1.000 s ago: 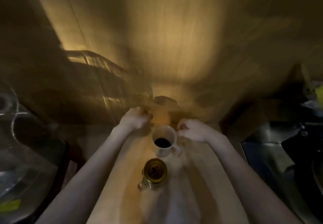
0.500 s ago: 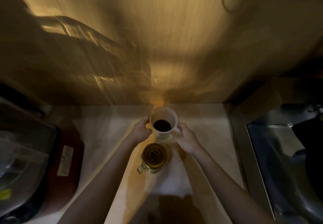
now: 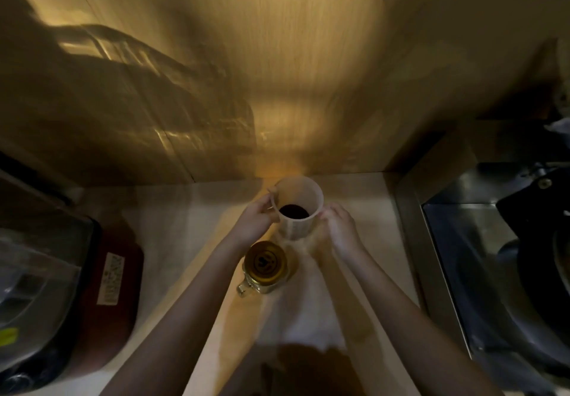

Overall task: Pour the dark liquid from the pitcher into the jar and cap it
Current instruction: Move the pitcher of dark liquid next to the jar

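Pale, cream-coloured countertop [image 3: 172, 229] fills the lower middle of a dim kitchen corner, lit by a warm amber glow that falls down a wood-grain wall [image 3: 277, 56] behind it. A white translucent pitcher [image 3: 300, 215] stands upright on the counter close to the wall, with dark liquid [image 3: 293, 211] pooled at its bottom. The person's left hand [image 3: 256, 221] grips the pitcher's handle on its left side, fingers curled around it. The right hand [image 3: 340, 230] is cupped against the pitcher's right wall with its fingers loosely bent; whether it presses firmly cannot be told. Just in front of the pitcher, nearer the person and between the two forearms, sits a small glass jar [image 3: 266, 267] with a side handle and an open mouth; it looks amber inside. The jar and pitcher are close together but apart. To the left, a dark red appliance [image 3: 114, 278] with a white label rests on the counter, partly under a clear plastic cover [image 3: 30, 272]. To the right, a metal sink [image 3: 481, 272] is set into the counter, holding dark cookware [image 3: 543, 266] that is hard to make out in the shadow.
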Motion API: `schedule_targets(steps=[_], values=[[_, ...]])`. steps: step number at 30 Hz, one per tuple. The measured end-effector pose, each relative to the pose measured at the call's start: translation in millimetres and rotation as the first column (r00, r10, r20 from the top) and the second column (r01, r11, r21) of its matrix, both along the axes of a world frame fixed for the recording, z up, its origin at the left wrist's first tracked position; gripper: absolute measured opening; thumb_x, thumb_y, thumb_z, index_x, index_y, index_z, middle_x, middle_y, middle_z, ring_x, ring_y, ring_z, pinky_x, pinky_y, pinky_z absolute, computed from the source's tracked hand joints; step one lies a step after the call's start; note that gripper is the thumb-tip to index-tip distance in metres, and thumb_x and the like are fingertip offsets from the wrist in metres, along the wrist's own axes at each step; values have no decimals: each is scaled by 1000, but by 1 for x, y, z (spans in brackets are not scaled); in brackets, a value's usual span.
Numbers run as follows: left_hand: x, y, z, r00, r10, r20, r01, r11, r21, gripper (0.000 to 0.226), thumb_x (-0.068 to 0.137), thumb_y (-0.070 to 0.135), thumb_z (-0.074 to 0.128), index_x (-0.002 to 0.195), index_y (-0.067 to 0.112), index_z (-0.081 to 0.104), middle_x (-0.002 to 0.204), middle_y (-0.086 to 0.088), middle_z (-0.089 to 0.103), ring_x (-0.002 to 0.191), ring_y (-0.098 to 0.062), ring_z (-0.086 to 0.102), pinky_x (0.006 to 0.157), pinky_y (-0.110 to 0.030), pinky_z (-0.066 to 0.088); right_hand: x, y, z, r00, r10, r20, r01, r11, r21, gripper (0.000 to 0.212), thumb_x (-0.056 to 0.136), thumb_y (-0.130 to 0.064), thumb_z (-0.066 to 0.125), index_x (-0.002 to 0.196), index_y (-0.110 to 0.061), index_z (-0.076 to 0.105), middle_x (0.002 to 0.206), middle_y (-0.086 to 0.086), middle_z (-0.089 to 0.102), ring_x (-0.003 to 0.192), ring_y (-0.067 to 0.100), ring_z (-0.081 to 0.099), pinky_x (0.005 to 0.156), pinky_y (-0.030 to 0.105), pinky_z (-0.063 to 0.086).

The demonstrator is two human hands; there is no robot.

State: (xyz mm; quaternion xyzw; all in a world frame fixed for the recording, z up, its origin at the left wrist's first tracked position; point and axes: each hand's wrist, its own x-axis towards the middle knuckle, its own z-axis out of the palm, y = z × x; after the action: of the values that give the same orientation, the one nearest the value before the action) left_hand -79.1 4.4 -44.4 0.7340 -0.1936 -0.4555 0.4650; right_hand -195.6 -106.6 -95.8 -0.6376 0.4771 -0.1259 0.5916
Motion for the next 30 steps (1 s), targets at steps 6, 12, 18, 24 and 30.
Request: schedule_targets(steps=[6,12,18,24,30], values=[[-35,2,16,998,-44,35,47,996,-72,53,88,6,48,138,16,37,120,8,46,108,-9,46,86,-23,37,-33,-2,17,997,-67,46,72,991,-114,30,85,-1,47,63,-20,48,72,1,51,74,18,49,67,31,40],[-80,17,11,999,-28,-21,25,990,-138,50,86,-1,47,131,20,43,106,15,58,94,3,55,70,-3,46,-76,3,21,997,-62,52,72,977,-199,35,85,5,44,58,-17,40,64,-1,44,66,14,43,59,26,33],[-125,38,1,999,-13,-48,5,987,-161,53,85,-9,46,135,6,37,118,2,48,102,-5,48,65,3,42,-118,25,6,998,-68,17,70,974,-216,45,85,10,43,52,-18,32,55,-3,34,56,8,33,50,17,27],[-150,63,-22,999,-22,-36,18,995,-95,48,84,-7,48,126,16,46,109,12,54,89,11,57,66,1,43,-149,50,-22,998,-62,-30,58,990,-130,41,88,5,47,54,-13,32,56,0,32,56,9,31,53,25,25],[-159,82,-34,998,-30,-46,31,999,10,45,85,1,51,128,13,50,122,-1,54,114,-17,50,74,-10,44,-165,62,-34,1000,-14,-3,14,1000,-25,36,84,10,45,57,-14,38,62,6,35,63,14,34,60,29,24]])
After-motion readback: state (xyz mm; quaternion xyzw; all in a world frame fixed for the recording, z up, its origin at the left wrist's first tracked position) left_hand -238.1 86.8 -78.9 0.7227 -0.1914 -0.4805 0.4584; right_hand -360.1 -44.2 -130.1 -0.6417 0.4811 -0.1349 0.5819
